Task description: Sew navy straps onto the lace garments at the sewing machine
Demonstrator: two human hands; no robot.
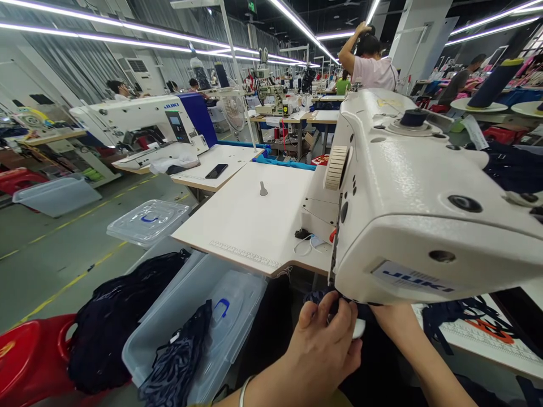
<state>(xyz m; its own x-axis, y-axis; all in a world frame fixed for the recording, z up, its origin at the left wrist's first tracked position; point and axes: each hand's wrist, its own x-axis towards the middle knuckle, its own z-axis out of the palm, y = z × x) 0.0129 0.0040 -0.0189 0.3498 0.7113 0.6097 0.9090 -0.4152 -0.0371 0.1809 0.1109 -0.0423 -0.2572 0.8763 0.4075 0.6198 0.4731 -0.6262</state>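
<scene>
My left hand (316,342) is at the needle end of the white sewing machine (424,186), fingers curled and pinched together. A bit of dark navy fabric (314,296) shows at its fingertips, beside the machine's lower edge. Just right of these fingers is a white rounded part (358,328), mostly covered. My right hand (388,316) reaches under the machine head from the right. Only its wrist side shows; the fingers are hidden behind the head, so what they touch cannot be seen.
A white tabletop (250,209) with a printed ruler edge extends left, bearing a small grey piece (263,189). Below it, a clear plastic bin (241,333) holds navy strips (182,356). A red stool (34,356) bears dark fabric. Navy strips (466,316) lie right. A person (373,65) is ahead.
</scene>
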